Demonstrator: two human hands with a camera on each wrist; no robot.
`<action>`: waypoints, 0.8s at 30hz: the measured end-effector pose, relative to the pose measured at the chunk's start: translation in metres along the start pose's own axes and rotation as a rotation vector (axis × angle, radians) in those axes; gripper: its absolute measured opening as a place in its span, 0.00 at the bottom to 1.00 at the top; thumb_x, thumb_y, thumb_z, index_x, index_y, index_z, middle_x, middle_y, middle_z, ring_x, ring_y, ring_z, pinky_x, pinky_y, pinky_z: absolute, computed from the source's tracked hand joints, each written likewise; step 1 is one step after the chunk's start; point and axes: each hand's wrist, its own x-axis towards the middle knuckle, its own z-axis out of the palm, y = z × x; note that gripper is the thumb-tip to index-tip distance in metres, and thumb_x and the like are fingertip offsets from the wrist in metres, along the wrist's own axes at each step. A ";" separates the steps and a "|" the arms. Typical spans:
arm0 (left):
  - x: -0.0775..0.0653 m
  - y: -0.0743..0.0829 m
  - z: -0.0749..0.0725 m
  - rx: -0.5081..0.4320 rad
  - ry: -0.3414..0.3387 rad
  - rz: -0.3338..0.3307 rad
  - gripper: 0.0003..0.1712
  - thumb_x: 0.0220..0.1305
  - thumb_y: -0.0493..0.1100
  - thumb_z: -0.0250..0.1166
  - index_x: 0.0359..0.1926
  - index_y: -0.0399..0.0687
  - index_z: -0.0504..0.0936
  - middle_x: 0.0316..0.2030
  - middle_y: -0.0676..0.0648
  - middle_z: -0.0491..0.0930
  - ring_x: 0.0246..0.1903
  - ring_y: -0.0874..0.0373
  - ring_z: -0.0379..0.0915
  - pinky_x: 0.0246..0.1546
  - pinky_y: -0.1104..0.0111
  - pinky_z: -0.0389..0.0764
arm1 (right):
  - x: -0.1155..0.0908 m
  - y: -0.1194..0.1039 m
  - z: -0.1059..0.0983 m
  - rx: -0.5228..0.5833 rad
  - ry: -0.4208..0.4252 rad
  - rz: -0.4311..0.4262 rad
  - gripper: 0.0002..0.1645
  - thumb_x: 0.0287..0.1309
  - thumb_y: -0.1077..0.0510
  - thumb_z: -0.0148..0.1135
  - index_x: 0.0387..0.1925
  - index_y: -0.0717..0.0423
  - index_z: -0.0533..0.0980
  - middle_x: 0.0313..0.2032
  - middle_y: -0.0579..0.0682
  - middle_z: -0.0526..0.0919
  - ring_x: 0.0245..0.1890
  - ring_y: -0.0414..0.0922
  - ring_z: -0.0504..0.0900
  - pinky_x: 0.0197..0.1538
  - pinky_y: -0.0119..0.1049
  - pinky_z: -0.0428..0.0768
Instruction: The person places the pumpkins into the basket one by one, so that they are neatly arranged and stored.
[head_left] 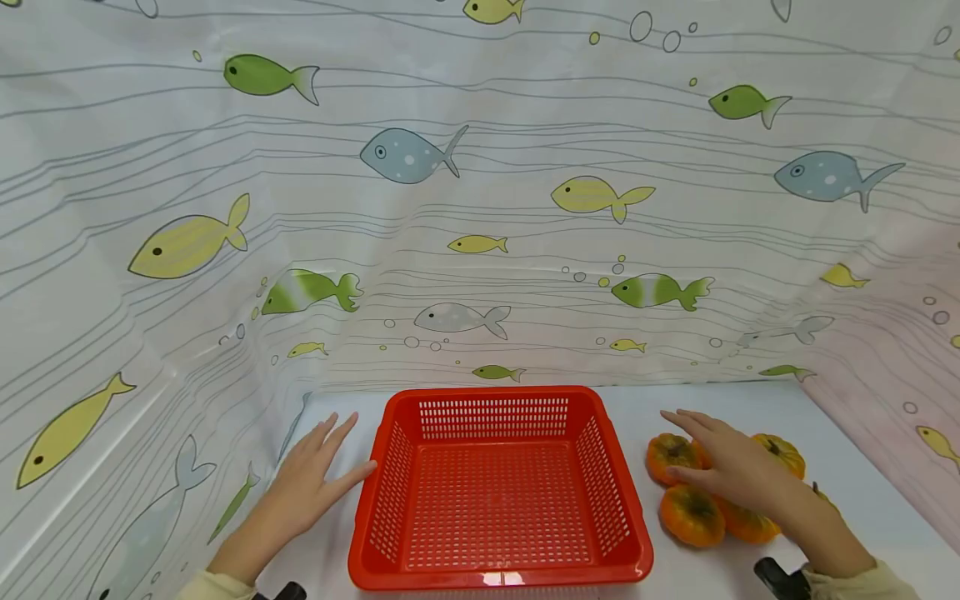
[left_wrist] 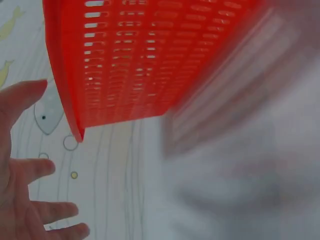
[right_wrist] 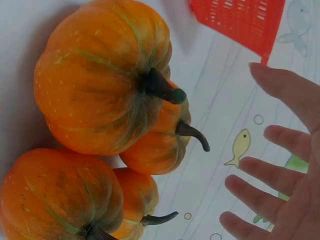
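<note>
A red plastic basket [head_left: 491,508] with slotted walls stands in the middle of the white table, and nothing lies in it. My left hand [head_left: 311,475] is held at its left side with fingers spread and holds nothing; the thumb reaches close to the rim, and whether it touches I cannot tell. Over on the right, several small orange pumpkins [head_left: 692,517] with dark stems lie grouped. Above them hovers my right hand [head_left: 738,462], its fingers extended, hiding part of the group. In the right wrist view a large pumpkin [right_wrist: 95,80] sits beside the spread fingers.
A white sheet printed with fish [head_left: 491,275] hangs behind and along both sides. The table [head_left: 622,408] meets it just past the basket's far rim. Dark wrist straps [head_left: 780,577] show at the bottom of the head view.
</note>
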 end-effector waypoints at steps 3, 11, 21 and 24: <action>0.005 -0.001 0.001 -0.142 -0.067 -0.034 0.50 0.70 0.72 0.58 0.82 0.55 0.55 0.78 0.33 0.57 0.75 0.30 0.57 0.64 0.29 0.69 | 0.004 0.004 0.001 -0.017 0.003 -0.007 0.50 0.53 0.33 0.74 0.72 0.49 0.71 0.68 0.66 0.75 0.64 0.70 0.75 0.55 0.73 0.79; 0.013 -0.003 0.011 -0.531 -0.162 -0.137 0.44 0.70 0.58 0.65 0.78 0.46 0.60 0.64 0.32 0.77 0.51 0.49 0.84 0.43 0.57 0.91 | 0.014 0.016 0.002 -0.087 0.004 0.004 0.48 0.48 0.36 0.79 0.66 0.55 0.76 0.61 0.66 0.81 0.60 0.70 0.78 0.55 0.74 0.77; 0.021 -0.008 0.028 -0.848 -0.192 -0.181 0.40 0.71 0.50 0.66 0.76 0.40 0.62 0.44 0.43 0.87 0.36 0.55 0.87 0.36 0.56 0.92 | 0.020 0.027 0.010 -0.057 -0.059 0.041 0.50 0.45 0.33 0.79 0.64 0.57 0.77 0.59 0.65 0.83 0.60 0.69 0.78 0.60 0.77 0.71; 0.021 -0.008 0.032 -0.911 -0.204 -0.191 0.39 0.72 0.49 0.66 0.76 0.40 0.61 0.40 0.47 0.88 0.34 0.56 0.86 0.35 0.58 0.91 | 0.021 0.030 0.013 -0.046 -0.071 0.038 0.49 0.46 0.34 0.79 0.64 0.57 0.77 0.59 0.64 0.84 0.60 0.66 0.79 0.64 0.79 0.66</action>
